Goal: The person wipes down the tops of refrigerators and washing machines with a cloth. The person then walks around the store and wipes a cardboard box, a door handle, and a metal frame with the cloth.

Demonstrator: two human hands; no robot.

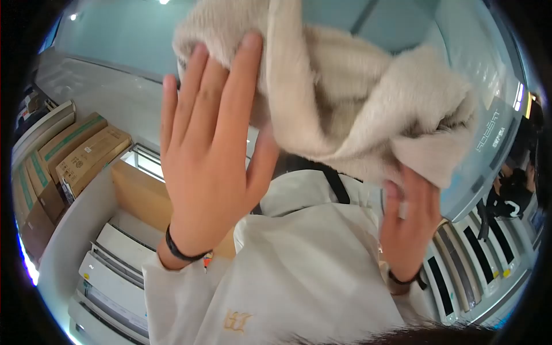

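Observation:
A bunched cream fleecy cloth (345, 86) with a smooth folded band lies across the upper middle of the view, over a glossy blue-green surface. My left hand (207, 155) is stretched out with its back to me. Its fingertips touch the cloth's left part, and the thumb stands apart near the folded band. At the cloth's lower right corner, my right hand (411, 224) has its fingers bent onto the edge; the fingertips are partly hidden by the fabric. Dark bands circle both wrists.
The glossy blue-green surface (132, 34) spans the top, with lettering on its right rim. Cardboard boxes (92, 155) stand at left. White long casings (115, 282) lie lower left, and more panels with black strips (477, 253) are at right. A dark-clothed person (514, 184) appears far right.

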